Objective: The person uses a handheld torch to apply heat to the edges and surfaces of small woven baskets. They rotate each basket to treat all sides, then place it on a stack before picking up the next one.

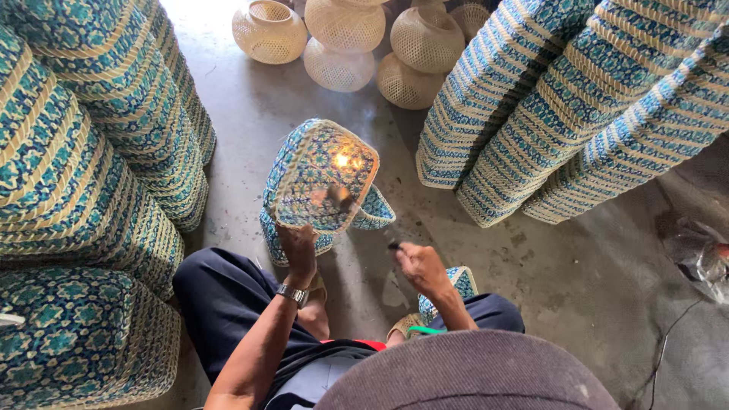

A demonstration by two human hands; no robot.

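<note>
Your left hand point(298, 247) grips the blue-and-tan woven basket point(325, 176), frame centre, bottom tilted toward you. Your right hand point(419, 264) pinches a small dark object point(394, 246). Flanking: stacked woven baskets point(91, 152). Top centre: natural wicker lampshades point(345, 38).

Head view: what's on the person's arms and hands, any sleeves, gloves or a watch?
Both forearms are bare, with no sleeves showing and no gloves. The left hand has a silver metal watch with a link band on its wrist. The right hand wears nothing that shows; its wrist is bare. No rings can be made out on the fingers at this size.
</note>
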